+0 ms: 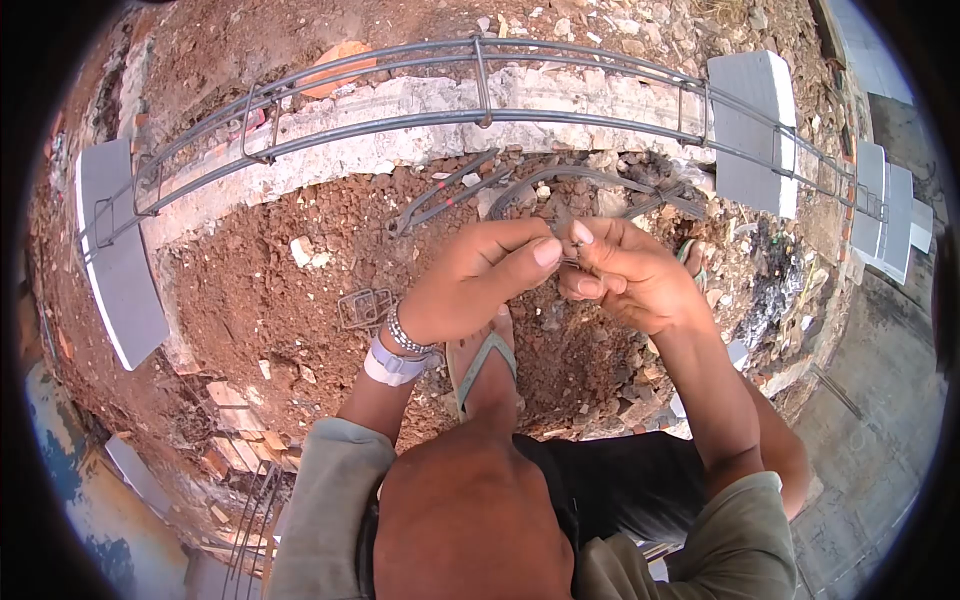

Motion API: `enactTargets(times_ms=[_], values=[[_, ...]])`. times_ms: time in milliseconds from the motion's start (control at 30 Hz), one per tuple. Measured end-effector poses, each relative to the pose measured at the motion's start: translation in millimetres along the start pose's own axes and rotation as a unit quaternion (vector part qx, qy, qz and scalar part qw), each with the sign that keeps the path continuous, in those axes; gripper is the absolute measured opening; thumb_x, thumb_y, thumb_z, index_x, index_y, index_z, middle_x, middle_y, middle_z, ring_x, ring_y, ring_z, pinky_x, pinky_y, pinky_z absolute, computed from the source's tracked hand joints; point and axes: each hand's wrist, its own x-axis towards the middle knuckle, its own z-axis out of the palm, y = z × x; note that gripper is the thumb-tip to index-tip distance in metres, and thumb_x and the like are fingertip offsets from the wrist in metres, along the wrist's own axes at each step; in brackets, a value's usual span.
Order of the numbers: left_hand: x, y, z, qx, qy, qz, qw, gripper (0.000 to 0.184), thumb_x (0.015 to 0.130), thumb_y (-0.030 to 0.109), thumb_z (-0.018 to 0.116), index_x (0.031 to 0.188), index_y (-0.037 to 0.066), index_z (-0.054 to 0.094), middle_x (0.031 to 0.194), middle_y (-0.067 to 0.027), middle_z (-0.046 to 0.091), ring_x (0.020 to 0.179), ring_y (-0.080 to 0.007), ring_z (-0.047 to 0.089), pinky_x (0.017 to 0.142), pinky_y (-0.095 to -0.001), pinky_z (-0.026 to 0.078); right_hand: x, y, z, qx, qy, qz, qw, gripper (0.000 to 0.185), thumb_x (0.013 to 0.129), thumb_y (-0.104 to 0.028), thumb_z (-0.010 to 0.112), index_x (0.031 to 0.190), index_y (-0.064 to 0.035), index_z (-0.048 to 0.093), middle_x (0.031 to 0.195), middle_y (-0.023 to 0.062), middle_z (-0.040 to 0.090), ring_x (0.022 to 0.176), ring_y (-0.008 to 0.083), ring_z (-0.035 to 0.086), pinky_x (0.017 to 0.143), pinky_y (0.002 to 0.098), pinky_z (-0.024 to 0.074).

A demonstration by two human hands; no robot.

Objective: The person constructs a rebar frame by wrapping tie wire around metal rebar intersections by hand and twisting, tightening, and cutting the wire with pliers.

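My left hand, with a beaded bracelet and a pale band at the wrist, is closed, thumb against the bent fingers. Facing it, my right hand is closed too, its thumb and fingers pinched together. Between the two sets of fingertips are thin dark wires, partly hidden by the fingers. Both hands are close together above the soil, below a long rebar frame with square ties. Dark bars or strips lie on the ground just beyond the hands.
Grey boards with white edges support the rebar at the left and right. A small bundle of wire ties lies on the soil left of my wrist. My sandalled foot is below the hands. Bricks lie lower left.
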Motion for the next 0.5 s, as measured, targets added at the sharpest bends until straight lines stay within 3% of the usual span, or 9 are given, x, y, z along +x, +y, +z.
enactTargets(times_ms=[100, 200, 300, 333, 400, 433, 500], values=[[2, -4, -2, -0.079, -0.022, -0.053, 0.995, 0.036, 0.106, 0.03, 0.054, 0.079, 0.006, 0.055, 0.067, 0.0056, 0.043, 0.059, -0.0042, 0.032, 0.052, -0.0241, 0.026, 3, 12, 2, 0.123, -0.062, 0.026, 0.99, 0.029, 0.1, -0.037, 0.068, 0.094, -0.0084, 0.062, 0.064, -0.0034, 0.049, 0.062, 0.0052, 0.047, 0.052, 0.02, 0.0334], [5, 0, 1, -0.059, 0.005, -0.065, 0.996, 0.038, 0.105, 0.031, 0.055, 0.076, 0.006, 0.055, 0.065, 0.0062, 0.042, 0.057, -0.0042, 0.032, 0.051, -0.0244, 0.025, 8, 20, 2, 0.075, 0.001, -0.03, 0.997, 0.032, 0.1, -0.039, 0.067, 0.091, -0.009, 0.063, 0.064, -0.0037, 0.049, 0.059, 0.0078, 0.047, 0.052, 0.0234, 0.0361], [4, 6, -6, 0.0, 0.013, -0.052, 0.999, 0.039, 0.104, 0.032, 0.058, 0.076, 0.004, 0.059, 0.064, 0.0047, 0.045, 0.056, -0.0056, 0.036, 0.05, -0.0264, 0.029, 8, 5, 2, -0.114, 0.074, -0.118, 0.984, 0.031, 0.097, -0.034, 0.071, 0.083, -0.0081, 0.064, 0.064, -0.0029, 0.052, 0.059, 0.0094, 0.049, 0.054, 0.0294, 0.038], [3, 8, -8, 0.047, 0.02, -0.042, 0.998, 0.039, 0.103, 0.032, 0.059, 0.077, 0.003, 0.06, 0.063, 0.0036, 0.047, 0.056, -0.0064, 0.039, 0.05, -0.0273, 0.031, 3, -2, 7, -0.252, 0.12, -0.17, 0.945, 0.028, 0.095, -0.031, 0.073, 0.081, -0.0079, 0.064, 0.065, -0.0016, 0.054, 0.06, 0.0109, 0.051, 0.056, 0.03, 0.0394], [2, 13, -4, 0.208, 0.056, -0.008, 0.976, 0.037, 0.101, 0.031, 0.061, 0.078, 0.002, 0.064, 0.062, 0.0, 0.051, 0.055, -0.0093, 0.043, 0.051, -0.0295, 0.035, -12, -20, 19, -0.505, 0.204, -0.261, 0.797, 0.025, 0.091, -0.024, 0.078, 0.077, -0.0075, 0.065, 0.067, 0.0011, 0.057, 0.062, 0.014, 0.056, 0.06, 0.0313, 0.0424], [2, 19, 0, 0.282, 0.075, 0.004, 0.957, 0.036, 0.1, 0.031, 0.063, 0.079, 0.002, 0.066, 0.062, -0.0019, 0.052, 0.055, -0.0108, 0.046, 0.051, -0.0305, 0.037, -16, -25, 19, -0.657, 0.164, -0.376, 0.632, 0.017, 0.084, -0.014, 0.08, 0.078, -0.0056, 0.067, 0.068, 0.0049, 0.06, 0.064, 0.0193, 0.061, 0.065, 0.0322, 0.0471], [-4, 30, 13, 0.384, 0.109, 0.032, 0.916, 0.034, 0.098, 0.03, 0.064, 0.079, 0.002, 0.068, 0.062, -0.0056, 0.053, 0.054, -0.0138, 0.048, 0.052, -0.0315, 0.039, -16, -21, 27, -0.695, 0.134, -0.476, 0.521, 0.015, 0.083, -0.013, 0.08, 0.078, -0.0058, 0.067, 0.067, 0.0056, 0.06, 0.065, 0.0223, 0.062, 0.068, 0.0325, 0.0484]])
